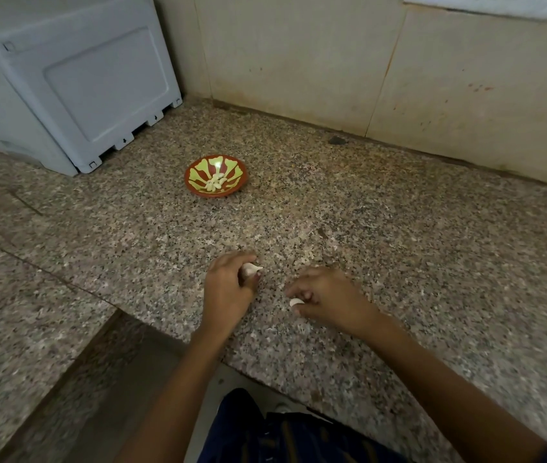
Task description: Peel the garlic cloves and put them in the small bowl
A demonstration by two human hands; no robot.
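We've got our left hand (228, 289) pinching a garlic piece (251, 269) and our right hand (324, 297) holding 1 clove (296, 302), both low over the speckled counter (399, 228). Farther back, the small bowl (216, 175) has peeled cloves (215, 182) in it, near a grey box (65, 78).

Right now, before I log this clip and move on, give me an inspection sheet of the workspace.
Surface: speckled granite counter, dim light, small dark marks.
Job's things: small bowl, red and green, holds several peeled cloves; one garlic piece in the left hand, another garlic piece at the right hand. Whether either is peeled cannot be told.
Clutter: dark speck near the wall.
Grippers: left hand grips its piece; right hand pinches its piece low over the counter.
Cables: nothing seen.
Surroundings: grey appliance at back left, tiled wall with reddish spots.
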